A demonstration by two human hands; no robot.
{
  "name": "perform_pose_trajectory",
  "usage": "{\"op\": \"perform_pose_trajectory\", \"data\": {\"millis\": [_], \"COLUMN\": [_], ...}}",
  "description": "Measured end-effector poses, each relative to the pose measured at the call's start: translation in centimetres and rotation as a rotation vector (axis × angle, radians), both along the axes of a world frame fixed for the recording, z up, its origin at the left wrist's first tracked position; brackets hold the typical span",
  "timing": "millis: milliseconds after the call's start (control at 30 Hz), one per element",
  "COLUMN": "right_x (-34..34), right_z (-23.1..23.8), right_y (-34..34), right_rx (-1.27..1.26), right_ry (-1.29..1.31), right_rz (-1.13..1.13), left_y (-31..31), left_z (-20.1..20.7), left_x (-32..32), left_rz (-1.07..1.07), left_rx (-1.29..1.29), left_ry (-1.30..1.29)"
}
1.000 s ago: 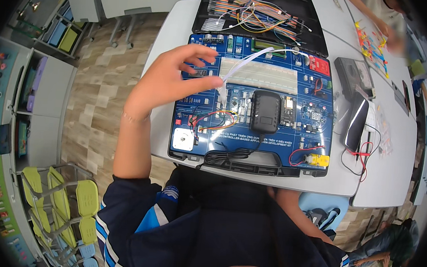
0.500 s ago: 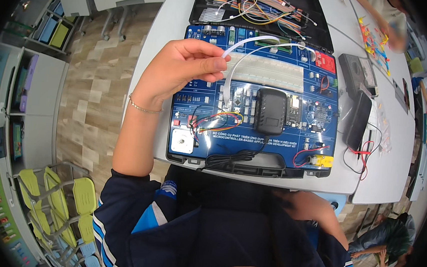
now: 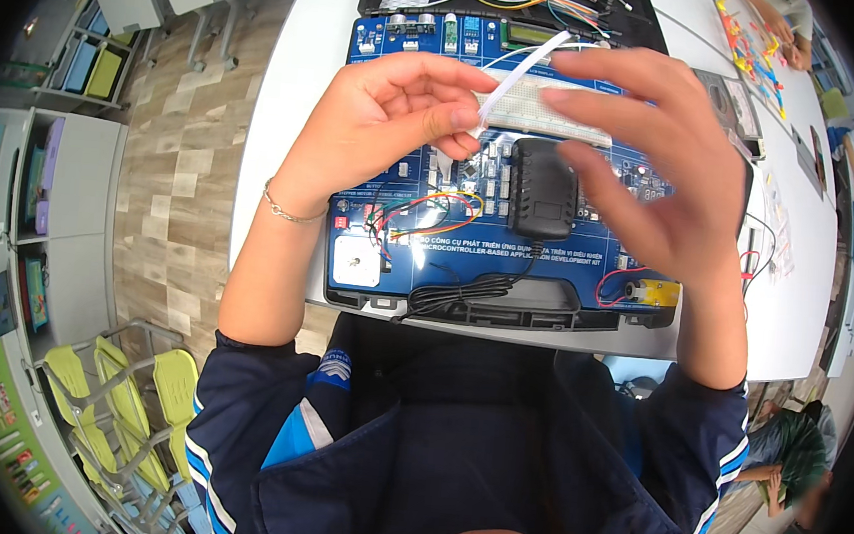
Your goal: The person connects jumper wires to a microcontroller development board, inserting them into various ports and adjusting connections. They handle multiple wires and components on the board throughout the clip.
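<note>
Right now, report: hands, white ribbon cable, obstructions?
Left fingers pinching white ribbon cable. Right fingers spread close by. Possible obstruction: black adapter on blue board.

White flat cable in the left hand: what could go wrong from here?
The white flat cable, pinched in the left hand, could strain if pulled; where its ends attach is hard to make out.
The right hand, open and close to the cable, might bump the black adapter lying on the blue board.
The black cord, bunched at the board's front edge, could catch on a forearm.
</note>
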State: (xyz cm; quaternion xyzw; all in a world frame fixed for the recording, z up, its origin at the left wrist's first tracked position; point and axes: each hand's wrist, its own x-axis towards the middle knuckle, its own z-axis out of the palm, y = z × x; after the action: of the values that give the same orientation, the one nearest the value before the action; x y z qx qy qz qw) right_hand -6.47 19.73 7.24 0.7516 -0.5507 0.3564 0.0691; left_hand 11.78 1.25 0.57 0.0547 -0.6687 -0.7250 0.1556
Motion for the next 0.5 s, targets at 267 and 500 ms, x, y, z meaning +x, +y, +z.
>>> {"op": "perform_pose_trajectory", "data": {"millis": [267, 500], "right_x": [-0.6, -2.6], "right_z": [-2.7, -3.4], "right_y": [-2.9, -2.5], "right_rx": [-0.013, 0.018], "right_ry": [0.141, 0.241], "right_rz": [0.03, 0.023], "left_y": [1.4, 1.1], "left_z": [-0.8, -0.4], "left_x": [-0.6, -0.4], "left_rz": [0.085, 0.049], "left_rx": [-0.012, -0.196], "left_ry": [0.092, 0.095]}}
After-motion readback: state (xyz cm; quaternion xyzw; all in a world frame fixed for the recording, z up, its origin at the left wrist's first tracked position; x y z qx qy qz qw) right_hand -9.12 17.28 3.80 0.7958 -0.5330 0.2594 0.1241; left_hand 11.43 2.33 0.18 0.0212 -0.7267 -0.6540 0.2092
